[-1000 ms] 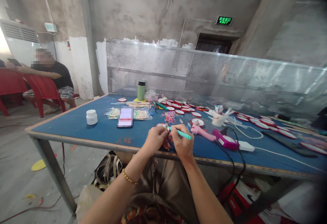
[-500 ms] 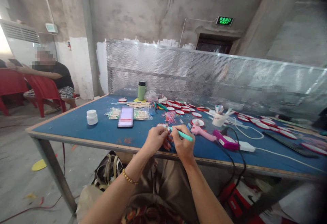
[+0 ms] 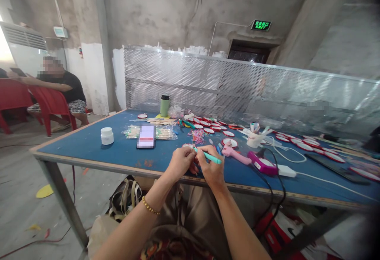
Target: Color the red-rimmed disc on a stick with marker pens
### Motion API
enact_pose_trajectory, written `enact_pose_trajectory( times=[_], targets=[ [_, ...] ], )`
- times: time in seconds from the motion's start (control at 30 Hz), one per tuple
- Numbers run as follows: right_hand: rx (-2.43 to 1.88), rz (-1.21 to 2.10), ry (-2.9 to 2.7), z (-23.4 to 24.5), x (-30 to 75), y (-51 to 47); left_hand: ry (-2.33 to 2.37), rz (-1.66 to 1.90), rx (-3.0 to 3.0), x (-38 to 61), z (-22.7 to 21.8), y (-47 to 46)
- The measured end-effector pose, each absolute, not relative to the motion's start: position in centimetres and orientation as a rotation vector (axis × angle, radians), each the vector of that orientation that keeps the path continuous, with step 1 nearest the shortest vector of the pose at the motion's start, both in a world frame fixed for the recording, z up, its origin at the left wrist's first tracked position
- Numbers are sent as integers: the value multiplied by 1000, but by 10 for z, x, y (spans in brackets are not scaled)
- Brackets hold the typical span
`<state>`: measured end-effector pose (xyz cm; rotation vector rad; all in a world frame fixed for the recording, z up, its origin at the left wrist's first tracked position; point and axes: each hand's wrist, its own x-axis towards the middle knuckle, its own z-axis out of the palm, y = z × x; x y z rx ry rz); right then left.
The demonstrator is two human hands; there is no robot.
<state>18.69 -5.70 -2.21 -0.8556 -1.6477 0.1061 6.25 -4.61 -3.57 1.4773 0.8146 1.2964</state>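
Observation:
My right hand (image 3: 213,169) is closed around a teal pen (image 3: 213,157), whose tip points left toward my other hand. My left hand (image 3: 181,161), a beaded bracelet on its wrist, pinches a thin strip (image 3: 194,140) that stands upright between the two hands. What the strip is made of is too small to tell, and its lower end is hidden by fingers. Just behind my left fingers lies a white disc with a red rim (image 3: 187,145). Beyond my hands is a pile of small pink and coloured bits (image 3: 198,136).
A phone (image 3: 146,137) and a white jar (image 3: 107,136) are to the left on the blue table (image 3: 80,145). At right are a pink glue gun (image 3: 237,154), a purple power strip (image 3: 263,162) with cables and a white cup (image 3: 254,138). A metal mesh screen (image 3: 178,74) stands behind.
My right hand and the teal pen have shifted slightly left, closer to the strip. The strip looks narrower now, as if turned. My left hand stays nearly in place.

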Motion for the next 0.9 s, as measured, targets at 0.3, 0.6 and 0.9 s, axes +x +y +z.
enact_pose_trajectory(
  times=[0.3, 0.6, 0.9],
  targets=[
    [-846, 77, -1669, -21, 187, -57, 837, 1291, 1475, 63, -32, -50],
    [-841, 48, -1673, -22, 187, -55, 847, 1285, 1478, 63, -31, -50],
    [-825, 68, -1642, -23, 187, -55, 821, 1299, 1482, 63, -34, -48]
  ],
)
